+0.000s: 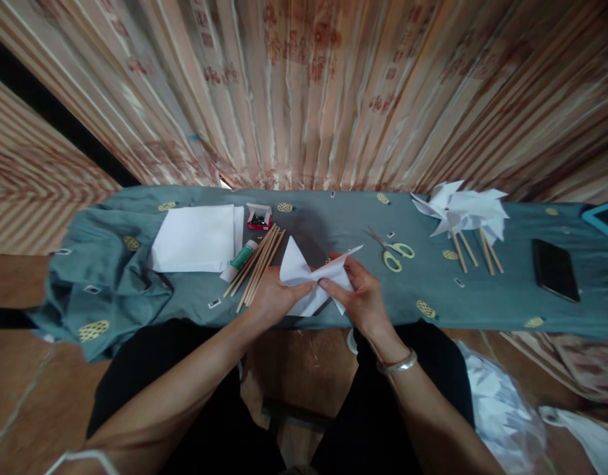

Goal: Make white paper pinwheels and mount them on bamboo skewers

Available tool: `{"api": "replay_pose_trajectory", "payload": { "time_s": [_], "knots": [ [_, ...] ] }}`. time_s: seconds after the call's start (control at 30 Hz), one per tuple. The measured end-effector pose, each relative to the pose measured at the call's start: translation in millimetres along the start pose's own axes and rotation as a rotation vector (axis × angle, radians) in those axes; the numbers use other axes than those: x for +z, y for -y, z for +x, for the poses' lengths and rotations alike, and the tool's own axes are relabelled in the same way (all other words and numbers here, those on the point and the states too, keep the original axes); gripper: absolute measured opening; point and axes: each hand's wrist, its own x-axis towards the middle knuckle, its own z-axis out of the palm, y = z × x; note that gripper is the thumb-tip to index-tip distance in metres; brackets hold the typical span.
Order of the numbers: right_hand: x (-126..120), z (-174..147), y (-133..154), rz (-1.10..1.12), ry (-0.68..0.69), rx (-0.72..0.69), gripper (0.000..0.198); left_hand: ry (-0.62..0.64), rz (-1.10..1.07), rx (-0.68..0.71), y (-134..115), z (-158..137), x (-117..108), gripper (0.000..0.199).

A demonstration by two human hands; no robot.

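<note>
Both hands hold a white folded paper piece (304,272) over the near edge of a teal cloth-covered table (333,224). My left hand (271,297) pinches its centre from the left. My right hand (360,293), with a silver bangle on the wrist, grips the right flap, whose point sticks up to the right. Several wooden sticks (257,264) lie just left of my left hand, beside a green-and-white glue tube (240,259).
A stack of white paper sheets (195,239) and a small red box (259,216) lie at left. Green-handled scissors (395,251) sit right of the hands. Finished white pinwheels on sticks (465,214) and a black phone (555,269) lie farther right. A curtain hangs behind.
</note>
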Motion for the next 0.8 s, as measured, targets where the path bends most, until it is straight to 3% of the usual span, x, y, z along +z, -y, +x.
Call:
{"api": "replay_pose_trajectory", "payload": {
  "time_s": [0.17,0.27,0.37,0.47,0.57,0.8],
  "knots": [
    [-6,5,-1,0.001,-0.029,-0.01,0.05,0.103,-0.11,-0.035,-5,0,0,0.035],
    [-17,9,4,0.042,-0.073,0.003,0.052,0.102,-0.134,0.029,-6,10,-12,0.045],
    [-26,10,12,0.087,-0.096,0.007,0.052,-0.115,0.185,0.195,-1,31,-34,0.037],
    [-28,5,18,0.102,-0.064,0.027,0.053,-0.108,0.859,0.332,8,51,-49,0.026],
    [-25,-1,18,0.079,-0.028,0.037,0.052,-0.053,1.012,0.342,15,62,-49,0.02],
    [-23,-11,14,-0.061,0.034,-0.03,0.047,-0.064,1.03,0.321,22,66,-42,0.024]
  ]
}}
